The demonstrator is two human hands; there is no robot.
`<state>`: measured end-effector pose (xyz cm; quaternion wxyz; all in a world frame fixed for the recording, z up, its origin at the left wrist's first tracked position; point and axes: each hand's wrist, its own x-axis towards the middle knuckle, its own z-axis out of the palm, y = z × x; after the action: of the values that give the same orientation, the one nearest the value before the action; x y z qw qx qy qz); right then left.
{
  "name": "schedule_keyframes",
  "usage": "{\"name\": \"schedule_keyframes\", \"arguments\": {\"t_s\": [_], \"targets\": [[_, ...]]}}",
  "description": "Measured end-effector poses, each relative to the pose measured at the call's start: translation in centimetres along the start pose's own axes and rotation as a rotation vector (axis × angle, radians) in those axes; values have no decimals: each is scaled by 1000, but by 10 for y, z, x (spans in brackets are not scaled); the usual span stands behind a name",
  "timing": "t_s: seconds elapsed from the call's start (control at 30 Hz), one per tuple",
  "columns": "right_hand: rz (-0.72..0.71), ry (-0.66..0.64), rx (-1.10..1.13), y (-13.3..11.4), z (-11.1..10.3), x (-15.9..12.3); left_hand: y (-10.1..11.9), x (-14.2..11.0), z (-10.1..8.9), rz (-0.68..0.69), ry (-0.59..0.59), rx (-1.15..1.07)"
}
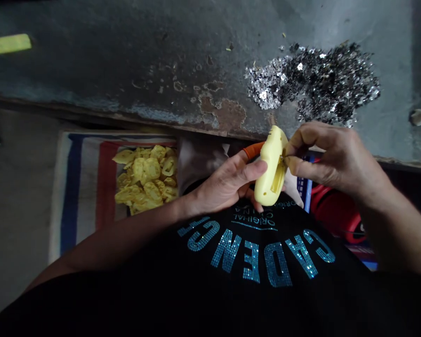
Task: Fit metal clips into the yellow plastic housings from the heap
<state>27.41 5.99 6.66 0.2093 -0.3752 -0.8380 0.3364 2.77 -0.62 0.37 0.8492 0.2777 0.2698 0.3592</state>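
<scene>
A pale yellow plastic shell (269,175), hollow on its right side, is gripped in my left hand (228,180), with the thumb across its face. An orange cover (253,150) wraps one finger of that hand. My right hand (324,152) pinches at the shell's open side; a small dark bit shows at the fingertips, too small to name. Just beyond my right hand, a heap of small shiny metal clips (323,79) lies on the grey worktop (126,51).
Several yellow plastic parts (145,175) fill a striped sack (73,187) at lower left. A yellow strip (10,43) lies at the worktop's far left, a whitish lump (419,117) at its right. Beneath the right side are a blue basket (303,189) and a red object (337,213).
</scene>
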Motion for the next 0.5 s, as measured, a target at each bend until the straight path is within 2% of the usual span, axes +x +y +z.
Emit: {"name": "schedule_keyframes", "arguments": {"t_s": [0.13,0.27,0.4,0.5], "targets": [[-35,-4,-91,1,-1,5,-2,1,-3,3,-48,-26],[-29,39,42,9,5,3,-5,2,-9,3,-80,-76],[28,219,202,16,18,-10,-7,3,-13,-7,-89,-103],[23,303,167,14,25,-20,-6,4,-12,-5,-80,-100]]}}
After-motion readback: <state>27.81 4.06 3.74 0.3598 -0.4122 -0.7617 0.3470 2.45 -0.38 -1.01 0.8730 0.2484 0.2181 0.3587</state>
